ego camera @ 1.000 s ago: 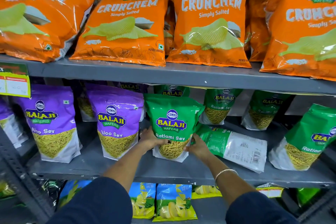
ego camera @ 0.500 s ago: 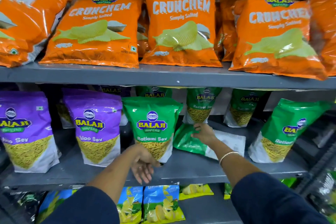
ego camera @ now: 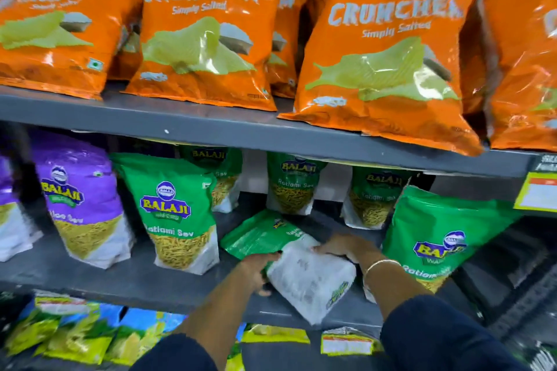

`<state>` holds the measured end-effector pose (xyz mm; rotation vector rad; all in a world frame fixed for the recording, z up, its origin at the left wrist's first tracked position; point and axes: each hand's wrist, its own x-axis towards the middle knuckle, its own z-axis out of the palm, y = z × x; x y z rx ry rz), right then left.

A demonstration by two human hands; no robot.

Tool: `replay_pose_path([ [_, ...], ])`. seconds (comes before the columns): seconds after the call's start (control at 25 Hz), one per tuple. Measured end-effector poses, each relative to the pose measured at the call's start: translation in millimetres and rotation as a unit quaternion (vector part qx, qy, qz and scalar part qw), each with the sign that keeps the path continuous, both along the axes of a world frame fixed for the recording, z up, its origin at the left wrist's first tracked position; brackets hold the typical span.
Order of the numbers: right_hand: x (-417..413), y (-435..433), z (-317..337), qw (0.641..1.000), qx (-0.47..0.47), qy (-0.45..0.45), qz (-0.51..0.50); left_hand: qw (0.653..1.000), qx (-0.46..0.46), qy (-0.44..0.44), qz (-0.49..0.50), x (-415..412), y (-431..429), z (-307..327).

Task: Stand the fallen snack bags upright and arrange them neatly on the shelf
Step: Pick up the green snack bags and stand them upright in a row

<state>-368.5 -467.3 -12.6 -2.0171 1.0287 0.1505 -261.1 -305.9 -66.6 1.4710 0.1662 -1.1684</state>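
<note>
A fallen green Ratlami Sev bag (ego camera: 289,262) lies flat on the grey middle shelf (ego camera: 114,280), its white back panel facing up. My left hand (ego camera: 256,271) grips its left edge and my right hand (ego camera: 343,247) holds its right side. To its left an upright green Ratlami Sev bag (ego camera: 177,211) stands beside a purple Aloo Sev bag (ego camera: 81,205). A tilted green bag (ego camera: 437,238) leans at the right. More green bags (ego camera: 294,184) stand behind.
Orange Crunchem chip bags (ego camera: 208,30) fill the upper shelf, some leaning. A yellow price tag (ego camera: 536,193) hangs on the shelf edge at the right. Blue and yellow bags (ego camera: 90,331) lie on the lower shelf. Dark shelf frame runs down the right side.
My view has shifted right. My left hand has left the upright green bag and moved onto the fallen bag. Both hands now hold it, and it has turned toward me.
</note>
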Motion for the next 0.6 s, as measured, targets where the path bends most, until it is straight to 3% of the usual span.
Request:
replay_pose_path([
  [0.16, 6, -6, -16, 0.992, 0.096, 0.026, 0.071, 1.0, -0.015, -0.005, -0.013, -6, 10, 11],
  [0.32, 4, 21, 11, 0.992, 0.118, -0.015, 0.051, 0.99, -0.014, -0.135, 0.029, 2, 20, 33],
  [0.52, 8, 40, 13, 0.983, 0.057, -0.173, 0.038, 0.914, -0.018, -0.405, 0.012, 16, 26, 66],
  [0.6, 5, 50, 2, 0.979, 0.015, -0.205, 0.005, 0.885, -0.012, -0.464, -0.028, 21, 25, 68],
])
